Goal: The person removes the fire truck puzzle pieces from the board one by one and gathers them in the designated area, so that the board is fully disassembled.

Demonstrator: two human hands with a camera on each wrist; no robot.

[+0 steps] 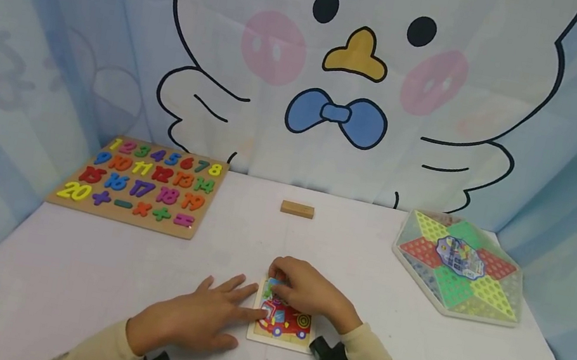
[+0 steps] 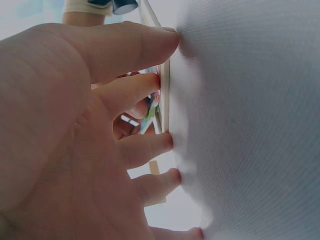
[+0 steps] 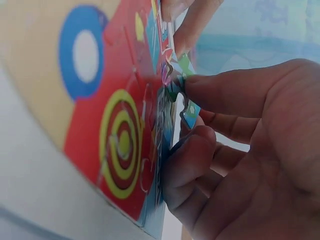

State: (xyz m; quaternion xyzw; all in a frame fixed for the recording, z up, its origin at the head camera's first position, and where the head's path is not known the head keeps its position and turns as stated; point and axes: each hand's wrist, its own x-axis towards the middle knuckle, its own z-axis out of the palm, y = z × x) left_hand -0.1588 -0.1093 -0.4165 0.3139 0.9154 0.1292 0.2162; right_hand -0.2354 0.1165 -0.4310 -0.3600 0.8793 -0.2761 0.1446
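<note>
A small jigsaw puzzle with a red vehicle picture lies in a pale frame on the table. My left hand is spread flat beside it, the index fingertip pressing on the puzzle's left side. In the left wrist view the thumb and other fingertips of that hand rest on the white cloth. My right hand is over the upper part of the puzzle. Between thumb and fingers it pinches a blue-and-green puzzle piece, tilted up from the board. The right hand partly covers the top of the picture in the head view.
A wooden number board stands at the back left. A small wooden block lies beyond the puzzle. At the right is a hexagonal game board with coloured triangles. A curtain with a cartoon bird hangs behind the table.
</note>
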